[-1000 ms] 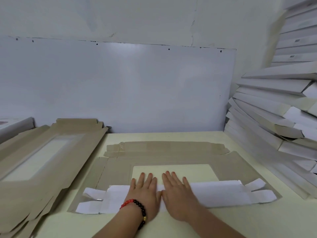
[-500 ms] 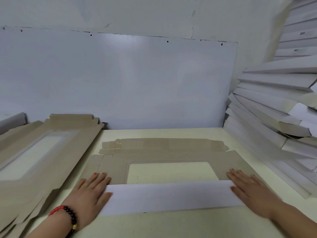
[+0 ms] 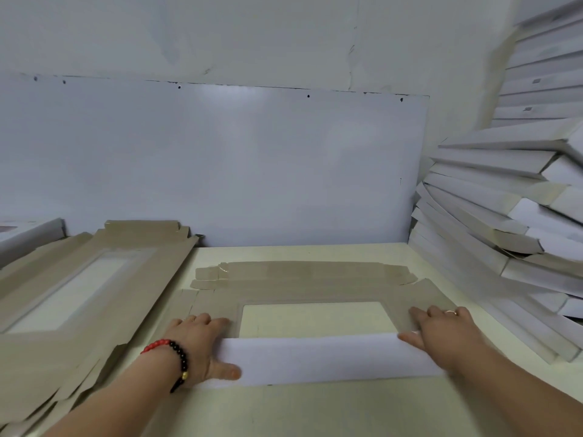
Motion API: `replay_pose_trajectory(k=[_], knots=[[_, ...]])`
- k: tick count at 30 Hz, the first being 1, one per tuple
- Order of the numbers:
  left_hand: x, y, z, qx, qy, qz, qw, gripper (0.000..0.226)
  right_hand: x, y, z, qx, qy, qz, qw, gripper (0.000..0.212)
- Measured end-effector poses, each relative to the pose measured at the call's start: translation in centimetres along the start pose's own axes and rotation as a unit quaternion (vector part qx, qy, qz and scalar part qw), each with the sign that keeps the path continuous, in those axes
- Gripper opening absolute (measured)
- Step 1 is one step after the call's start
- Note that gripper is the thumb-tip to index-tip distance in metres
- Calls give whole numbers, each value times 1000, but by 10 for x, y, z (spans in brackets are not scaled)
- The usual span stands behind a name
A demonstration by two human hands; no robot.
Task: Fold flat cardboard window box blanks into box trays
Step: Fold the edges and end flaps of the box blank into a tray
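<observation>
On the worktop (image 3: 315, 411), centre: one brown window box blank (image 3: 315, 287), lying flat, near white flap (image 3: 321, 357) folded over. Left hand (image 3: 198, 348) and right hand (image 3: 441, 332), fingers spread, press its ends, grasping nothing.

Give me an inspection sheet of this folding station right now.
Surface: cream table, bare near edge.
Job's things: window box blank flat at centre, its white near flap folded over.
Clutter: stack of flat blanks at left; folded white trays piled at right.
Grippers: left hand and right hand press flat on the flap's ends.
Cables: nothing seen.
Surroundings: white wall panel behind.
</observation>
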State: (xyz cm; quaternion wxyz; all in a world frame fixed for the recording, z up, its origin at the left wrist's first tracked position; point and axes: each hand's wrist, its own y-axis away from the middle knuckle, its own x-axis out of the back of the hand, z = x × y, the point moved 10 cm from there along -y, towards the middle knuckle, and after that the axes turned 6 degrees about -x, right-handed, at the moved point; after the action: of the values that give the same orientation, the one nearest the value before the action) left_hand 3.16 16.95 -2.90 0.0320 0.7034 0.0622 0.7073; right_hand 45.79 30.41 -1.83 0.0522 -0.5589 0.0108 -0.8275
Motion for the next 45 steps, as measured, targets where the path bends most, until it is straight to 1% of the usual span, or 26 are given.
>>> replay_pose_trajectory(k=[2,4,6,7,8,10,13,18,20,24,26,28,31,32,34,36,38,39,40,41,43,44,45], knots=[[2,0,-3,32,16,-21,999,105,10,-5,1,5,-25,-3,1000,63],[11,0,-7,53,27,-7,998,85,23,-7,8,5,-79,1,997,61],[22,3,-8,50,42,26,998,59,34,-5,15,18,-117,19,993,59],[27,7,-6,36,22,37,998,51,37,-1,17,31,-123,29,991,57],[30,12,-3,21,-7,45,999,48,39,4,18,47,-123,41,990,56],[29,20,2,7,-49,54,997,52,45,17,15,79,-119,77,987,54],[26,25,25,17,-43,51,998,51,54,36,-3,102,-140,99,980,51],[14,10,93,3,21,43,999,43,59,55,-86,123,-192,43,973,50],[5,5,113,4,22,44,999,43,58,62,-118,129,-218,23,967,48],[-1,-2,140,-5,22,77,997,46,74,72,-160,145,-235,37,960,41],[-6,-5,149,-21,14,78,997,42,80,76,-179,169,-223,49,959,35],[-13,-3,152,-38,5,75,996,44,81,84,-192,193,-215,66,955,35],[-18,8,149,-57,21,105,993,44,75,99,-198,223,-226,83,945,45],[-18,12,148,-63,31,111,991,44,73,104,-197,231,-235,89,940,46],[-15,19,144,-71,45,96,992,48,75,109,-189,241,-243,100,934,44],[-5,26,139,-77,34,60,995,50,82,109,-176,248,-239,84,935,47],[8,35,136,-82,22,24,996,37,87,109,-158,248,-244,29,937,54],[13,39,136,-89,11,18,996,29,88,111,-149,252,-237,12,938,56],[17,44,138,-100,-8,18,995,23,93,115,-143,262,-221,12,940,54],[19,49,143,-116,-26,20,993,21,96,121,-139,274,-202,19,940,50],[16,59,153,-138,-51,16,989,24,104,141,-138,307,-192,61,930,42],[11,63,156,-142,-60,11,988,27,105,151,-140,319,-173,91,927,40],[10,66,160,-142,-57,8,988,30,102,157,-140,311,-168,96,931,41]])
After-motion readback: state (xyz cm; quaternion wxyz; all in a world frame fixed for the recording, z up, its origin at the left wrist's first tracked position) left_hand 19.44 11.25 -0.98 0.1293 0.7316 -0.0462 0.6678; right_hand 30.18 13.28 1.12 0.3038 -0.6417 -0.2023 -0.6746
